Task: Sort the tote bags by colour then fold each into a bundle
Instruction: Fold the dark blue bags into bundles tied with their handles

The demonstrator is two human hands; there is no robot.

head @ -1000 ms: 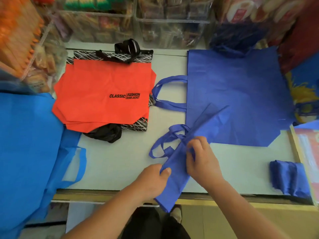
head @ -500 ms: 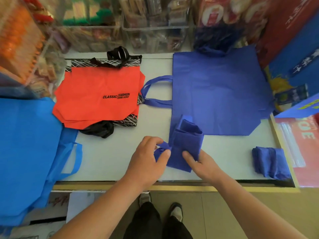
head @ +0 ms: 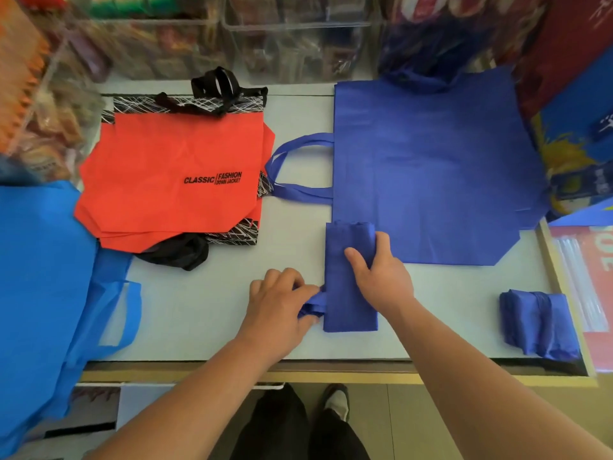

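Observation:
A royal-blue tote bag, folded into a narrow strip (head: 348, 303), lies on the grey table near the front edge. My right hand (head: 381, 277) grips the strip's right side, thumb pressed on top. My left hand (head: 280, 303) pinches the strip's bunched handles at its left edge. A flat royal-blue tote (head: 428, 167) lies behind, its handle looping left. A finished royal-blue bundle (head: 537, 323) sits at the front right. An orange tote pile (head: 172, 180) lies on a black patterned bag at the left.
A light-blue tote (head: 43, 277) hangs over the table's left edge. Clear bins of goods (head: 292, 38) line the back. Red and blue packaging (head: 577, 161) crowds the right side. The table's front edge (head: 252, 363) runs just beyond my forearms.
The blue bag went from a long strip held up in the air to a short folded strip lying flat on the table. My left hand has moved onto its handles.

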